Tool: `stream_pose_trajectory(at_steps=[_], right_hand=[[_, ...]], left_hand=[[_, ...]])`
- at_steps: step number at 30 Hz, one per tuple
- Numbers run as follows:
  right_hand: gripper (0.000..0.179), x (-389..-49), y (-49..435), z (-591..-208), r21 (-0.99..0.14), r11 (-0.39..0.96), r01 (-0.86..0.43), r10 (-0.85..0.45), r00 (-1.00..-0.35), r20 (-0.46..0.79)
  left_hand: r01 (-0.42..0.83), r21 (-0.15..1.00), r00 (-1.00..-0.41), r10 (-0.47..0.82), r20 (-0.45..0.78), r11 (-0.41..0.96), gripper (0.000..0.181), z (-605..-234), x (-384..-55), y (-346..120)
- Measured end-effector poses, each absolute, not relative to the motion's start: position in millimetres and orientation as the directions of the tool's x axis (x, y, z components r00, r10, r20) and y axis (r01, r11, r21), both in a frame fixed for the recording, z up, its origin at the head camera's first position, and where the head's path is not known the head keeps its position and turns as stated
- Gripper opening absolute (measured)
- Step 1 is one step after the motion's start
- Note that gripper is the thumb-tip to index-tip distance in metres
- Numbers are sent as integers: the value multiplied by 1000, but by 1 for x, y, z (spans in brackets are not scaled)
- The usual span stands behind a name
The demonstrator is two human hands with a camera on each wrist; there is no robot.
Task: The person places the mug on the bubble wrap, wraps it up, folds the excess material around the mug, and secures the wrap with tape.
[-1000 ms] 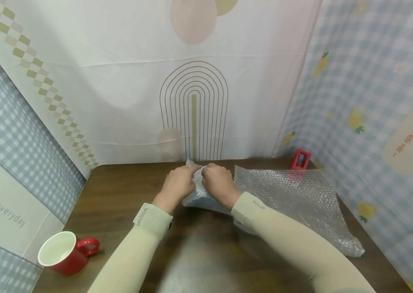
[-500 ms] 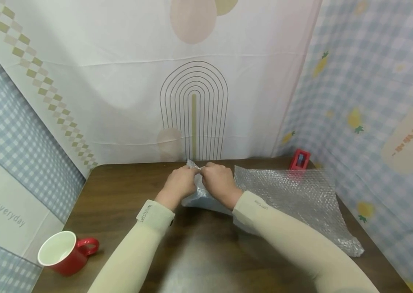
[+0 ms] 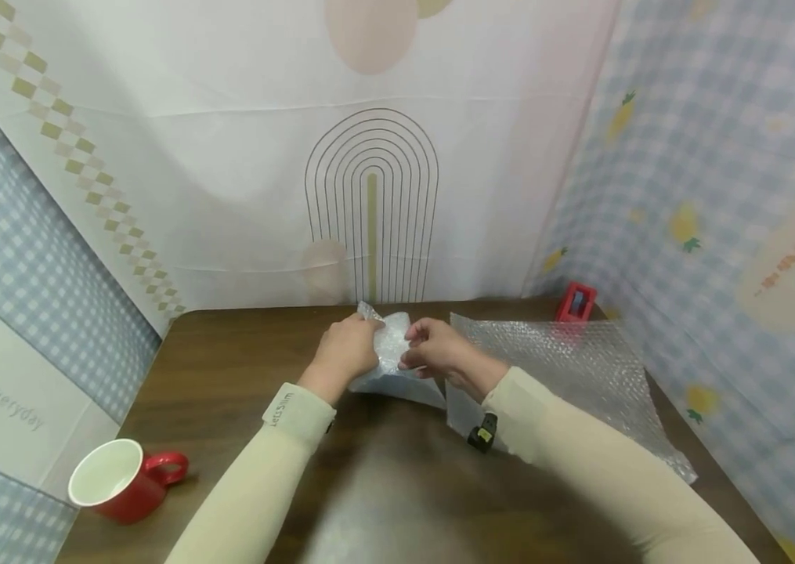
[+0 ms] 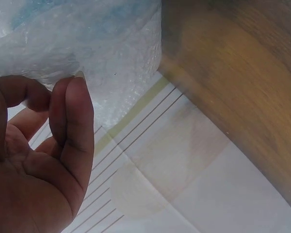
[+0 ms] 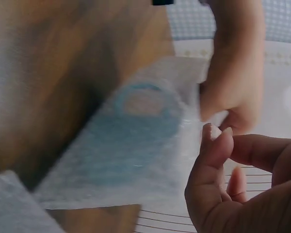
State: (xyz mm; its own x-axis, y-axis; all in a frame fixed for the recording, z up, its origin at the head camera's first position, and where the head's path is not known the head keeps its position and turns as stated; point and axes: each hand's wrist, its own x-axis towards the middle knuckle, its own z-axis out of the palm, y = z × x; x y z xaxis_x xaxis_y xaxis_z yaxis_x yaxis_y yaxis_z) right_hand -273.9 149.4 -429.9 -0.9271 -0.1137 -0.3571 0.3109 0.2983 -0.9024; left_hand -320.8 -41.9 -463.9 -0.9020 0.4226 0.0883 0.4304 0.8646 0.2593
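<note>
Bubble wrap [image 3: 392, 341] surrounds a light-blue object [image 5: 131, 141], whose ring-like part shows through the plastic in the right wrist view. At the back middle of the table, my left hand [image 3: 344, 348] pinches the wrap's gathered top edge. Its thumb and fingertips [image 4: 77, 90] lie against the plastic in the left wrist view. My right hand [image 3: 442, 352] is just right of the bundle, with thumb and fingers loosely bent. Nothing shows between its fingertips [image 5: 223, 143], which come close together beside the wrap in the right wrist view.
A second sheet of bubble wrap [image 3: 566, 376] lies flat on the right of the wooden table [image 3: 228, 368]. A red tape dispenser [image 3: 576, 301] stands at the back right. A red mug [image 3: 132, 489] with a white inside is at the front left. Fabric [image 3: 242, 172] hangs behind.
My right hand has let go of the wrap's top and shifted right, its fingers loosening. The left hand keeps its pinch in nearly the same place. The head view has tilted slightly.
</note>
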Motion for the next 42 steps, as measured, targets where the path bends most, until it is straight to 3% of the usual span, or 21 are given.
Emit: stream_pose_trajectory(at_steps=[5, 13, 29, 38, 42], right_hand=[[36, -270, 150, -446, -902, 232, 364, -96, -914, -393], [33, -268, 145, -458, -891, 255, 375, -72, -912, -405], [31, -270, 145, -469, -881, 386, 275, -64, -944, -322], [36, -267, 142, -466, -844, 477, 245, -43, -953, -301], [33, -268, 141, -464, -808, 563, 174, -61, -966, -250]], left_hand=[[433, 268, -901, 425, 91, 861, 64, -464, -321, -41], [423, 259, -905, 417, 81, 869, 62, -463, -321, -42], [346, 343, -928, 371, -8, 873, 70, -463, -318, -41], [341, 327, -927, 372, -37, 881, 69, -472, -320, -38], [346, 324, -927, 375, -30, 881, 69, -470, -321, -37]])
